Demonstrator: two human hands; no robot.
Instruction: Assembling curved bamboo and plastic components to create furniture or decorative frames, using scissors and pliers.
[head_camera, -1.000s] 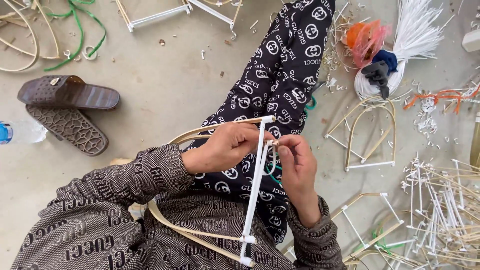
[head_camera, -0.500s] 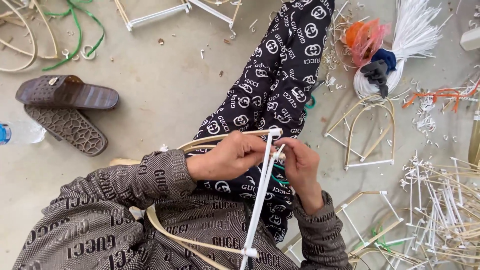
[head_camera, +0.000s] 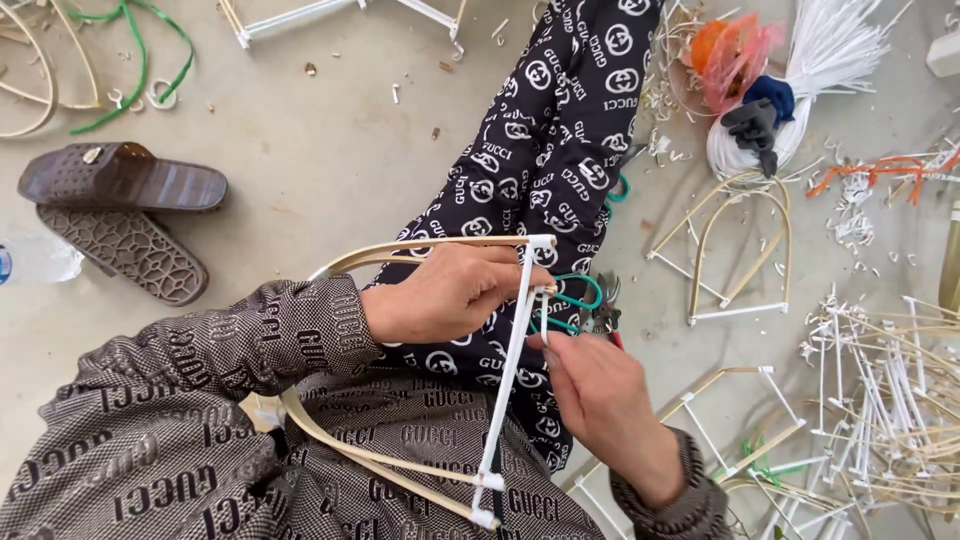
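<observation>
Compared with a second ago, the right hand (head_camera: 600, 395) has slid down off the upper part of the white bar (head_camera: 507, 370) and now sits lower, its fingertips pinched together on a short white strip (head_camera: 543, 312) just beside the bar. The left hand (head_camera: 450, 292) hasn't really gone anywhere: fingers are curled and clamped round the top of the bar, where it meets the bent bamboo frame (head_camera: 330, 445). The frame itself has tipped a bit, so the bar now runs more steeply, from the left hand down to the person's lap. It lies across the lap, the bow curving out to the left.

All this happens on a bare concrete floor (head_camera: 310, 170). A pair of brown slippers (head_camera: 120, 200) lies at the left, one sole up. Finished arched frames (head_camera: 735, 250) sit to the right, with a bundle of white strips (head_camera: 830, 50) above and a heap of white-wrapped sticks (head_camera: 890, 400) at the right edge. Green-handled pliers (head_camera: 590, 305) lie just beside the right hand.
</observation>
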